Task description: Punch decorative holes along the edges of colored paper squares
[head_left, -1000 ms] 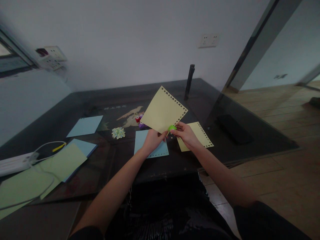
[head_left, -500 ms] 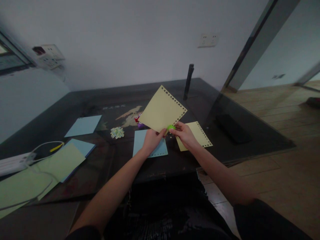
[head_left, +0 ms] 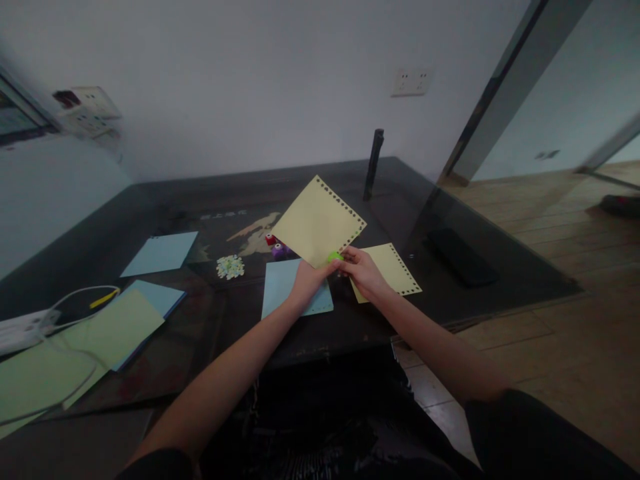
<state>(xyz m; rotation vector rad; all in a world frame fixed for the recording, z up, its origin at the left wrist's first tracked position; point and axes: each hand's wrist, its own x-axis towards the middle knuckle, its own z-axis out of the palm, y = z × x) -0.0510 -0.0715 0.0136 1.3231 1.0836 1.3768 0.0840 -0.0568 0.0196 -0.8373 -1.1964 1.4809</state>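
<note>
Head view shows my left hand (head_left: 306, 283) pinching the lower corner of a yellow sheet (head_left: 318, 221), which I hold raised and tilted above the dark table (head_left: 125, 213); a row of small punched holes runs along its upper right edge. My right hand (head_left: 361, 270) is closed around a small green punch (head_left: 334, 257), set right at that same lower corner of the sheet, so the two hands nearly touch. Below my left hand a blue sheet (head_left: 280, 283) lies flat on the table, and under my right hand lies another yellow sheet (head_left: 395, 267) with holes along its edges. Just behind the raised sheet sit a red punch (head_left: 270, 239) and a purple punch (head_left: 278, 251), and to their left a little heap of paper bits (head_left: 229, 267). More blue and green sheets lie farther left.
</note>
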